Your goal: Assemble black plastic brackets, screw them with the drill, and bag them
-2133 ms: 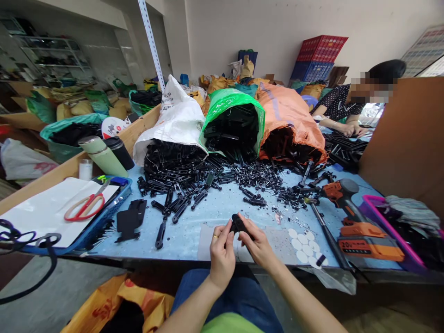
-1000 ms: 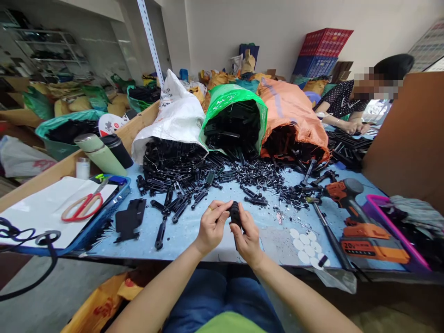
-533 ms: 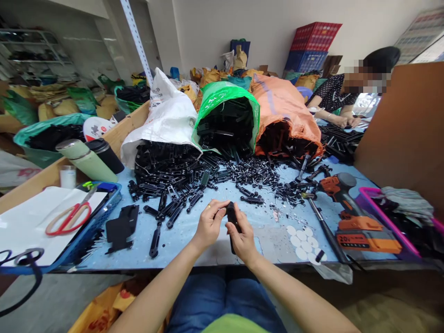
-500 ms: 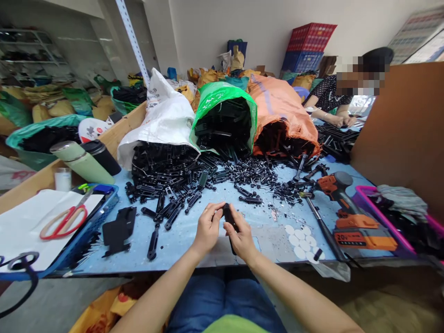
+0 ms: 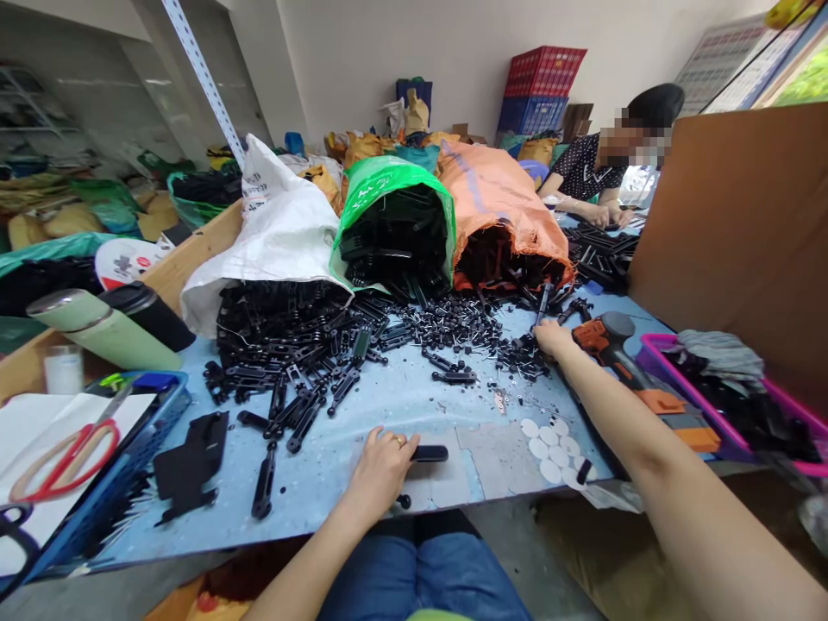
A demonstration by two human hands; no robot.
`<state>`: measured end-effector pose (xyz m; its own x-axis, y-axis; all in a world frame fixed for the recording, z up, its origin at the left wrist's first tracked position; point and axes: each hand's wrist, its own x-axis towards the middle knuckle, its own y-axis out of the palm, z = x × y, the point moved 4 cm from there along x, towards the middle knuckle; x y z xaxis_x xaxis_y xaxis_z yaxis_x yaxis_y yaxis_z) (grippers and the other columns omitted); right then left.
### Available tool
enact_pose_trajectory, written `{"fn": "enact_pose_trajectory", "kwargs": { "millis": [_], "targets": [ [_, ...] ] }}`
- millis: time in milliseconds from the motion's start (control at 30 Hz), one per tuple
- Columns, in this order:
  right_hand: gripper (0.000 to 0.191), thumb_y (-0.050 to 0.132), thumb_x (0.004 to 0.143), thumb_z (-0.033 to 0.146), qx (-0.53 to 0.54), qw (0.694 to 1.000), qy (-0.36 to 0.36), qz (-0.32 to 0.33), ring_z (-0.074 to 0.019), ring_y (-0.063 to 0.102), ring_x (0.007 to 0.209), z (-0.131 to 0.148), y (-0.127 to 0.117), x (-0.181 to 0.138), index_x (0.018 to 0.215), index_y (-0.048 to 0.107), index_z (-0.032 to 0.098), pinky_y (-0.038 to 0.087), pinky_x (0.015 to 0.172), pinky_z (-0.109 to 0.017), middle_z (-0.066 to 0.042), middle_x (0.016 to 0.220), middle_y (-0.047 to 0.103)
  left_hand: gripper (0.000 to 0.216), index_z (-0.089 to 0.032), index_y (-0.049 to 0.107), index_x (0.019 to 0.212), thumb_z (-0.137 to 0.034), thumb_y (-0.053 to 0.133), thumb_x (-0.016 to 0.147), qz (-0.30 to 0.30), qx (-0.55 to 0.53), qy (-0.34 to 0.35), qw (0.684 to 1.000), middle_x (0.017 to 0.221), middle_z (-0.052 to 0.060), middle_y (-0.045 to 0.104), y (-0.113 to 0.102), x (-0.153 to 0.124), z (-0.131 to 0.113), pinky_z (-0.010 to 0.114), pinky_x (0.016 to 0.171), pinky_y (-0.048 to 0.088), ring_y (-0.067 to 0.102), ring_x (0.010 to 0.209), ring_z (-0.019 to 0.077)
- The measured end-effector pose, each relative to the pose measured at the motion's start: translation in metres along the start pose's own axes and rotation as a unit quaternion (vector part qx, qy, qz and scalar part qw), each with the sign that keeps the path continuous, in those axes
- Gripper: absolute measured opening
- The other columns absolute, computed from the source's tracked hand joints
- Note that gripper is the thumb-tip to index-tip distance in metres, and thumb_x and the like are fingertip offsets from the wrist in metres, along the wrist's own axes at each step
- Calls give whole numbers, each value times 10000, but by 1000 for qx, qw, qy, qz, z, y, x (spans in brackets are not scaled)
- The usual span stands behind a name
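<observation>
My left hand [image 5: 383, 466] rests at the front of the table with its fingers curled over a black plastic bar [image 5: 430, 453], whose rounded end sticks out to the right. A small black knob [image 5: 404, 501] shows below that hand; whether it belongs to the bar is hidden. Stretched far forward, my right hand [image 5: 553, 339] is closed at the right edge of the pile of small black screws [image 5: 466, 326]. What its fingertips grip cannot be made out. A black part with a metal shank [image 5: 543, 302] stands just beyond them.
White, green and orange sacks [image 5: 393, 172] spill black parts [image 5: 285, 345] across the back. A cordless drill [image 5: 621, 354] lies beside my right forearm, near white discs [image 5: 549, 448] and a pink basket [image 5: 705, 414]. Scissors [image 5: 78, 457] lie left. A co-worker [image 5: 595, 172] sits behind a brown panel [image 5: 730, 216].
My hands, together around the black bar before, are now apart. The left has lowered the bar to the table; the right has reached forward and right. The view has shifted rightward.
</observation>
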<state>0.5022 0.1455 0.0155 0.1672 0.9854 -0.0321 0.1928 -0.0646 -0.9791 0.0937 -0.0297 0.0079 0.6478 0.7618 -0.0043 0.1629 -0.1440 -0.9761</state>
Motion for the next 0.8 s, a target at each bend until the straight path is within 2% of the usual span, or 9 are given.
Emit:
{"fn": "enact_pose_trajectory", "kwargs": {
  "millis": [133, 200, 300, 367, 467, 533, 633, 800],
  "targets": [
    [261, 408, 872, 197, -13, 999, -50, -18, -246, 466, 1010, 2, 0, -3, 1069, 575, 166, 291, 872, -435, -152, 1045, 565, 351, -188, 489, 1208, -152, 464, 860, -3, 24, -32, 999, 936, 64, 612, 2, -8, 1, 389, 814, 409, 539, 874, 215],
    [307, 366, 908, 264, -13, 996, -82, -45, -235, 471, 1006, 16, -8, -15, 1173, 505, 196, 261, 899, -428, -127, 1050, 563, 325, -189, 507, 1179, -166, 476, 857, 5, 30, -49, 998, 943, 67, 607, 6, -10, 1, 380, 793, 409, 537, 880, 221],
    [385, 281, 940, 359, 11, 985, -149, -88, -227, 510, 932, 51, -25, -56, 1285, 398, 234, 332, 820, -364, -108, 1021, 570, 332, -206, 489, 1191, -251, 493, 863, 7, 0, -57, 998, 988, 67, 587, 14, -4, -2, 363, 796, 410, 524, 922, 226],
    [400, 283, 935, 424, 64, 972, -222, -49, -202, 543, 818, 80, -29, -97, 1254, 422, 227, 375, 713, -303, -91, 968, 587, 350, -215, 458, 1219, -281, 472, 876, 5, -32, -46, 998, 1018, 64, 574, 19, 2, -5, 348, 810, 411, 514, 949, 218],
    [336, 366, 904, 476, 139, 919, -362, 70, -165, 558, 718, 122, -23, -168, 1063, 519, 222, 375, 624, -253, -45, 896, 605, 332, -213, 452, 1216, -250, 438, 886, 4, -56, -33, 998, 1029, 66, 567, 24, 8, -8, 344, 821, 410, 505, 971, 217],
    [314, 369, 906, 470, 155, 897, -406, 86, -166, 565, 733, 139, -20, -203, 994, 528, 215, 366, 622, -251, -42, 887, 604, 328, -205, 457, 1207, -232, 431, 881, 1, -65, -28, 997, 1038, 75, 561, 25, 9, -8, 348, 830, 408, 499, 986, 221],
    [341, 320, 926, 466, 164, 888, -423, 76, -167, 568, 764, 150, -17, -229, 983, 528, 202, 358, 646, -255, -49, 872, 601, 332, -202, 460, 1206, -220, 415, 877, 3, -82, -25, 996, 1059, 83, 555, 24, 9, -8, 350, 850, 401, 493, 1009, 221],
    [358, 321, 922, 480, 150, 880, -443, 84, -167, 573, 742, 165, -18, -237, 939, 543, 200, 348, 638, -256, -46, 840, 609, 384, -198, 447, 1240, -205, 401, 859, 15, -103, -33, 994, 1127, 89, 539, 21, 10, -9, 359, 903, 380, 475, 1063, 215]
  ]
}}
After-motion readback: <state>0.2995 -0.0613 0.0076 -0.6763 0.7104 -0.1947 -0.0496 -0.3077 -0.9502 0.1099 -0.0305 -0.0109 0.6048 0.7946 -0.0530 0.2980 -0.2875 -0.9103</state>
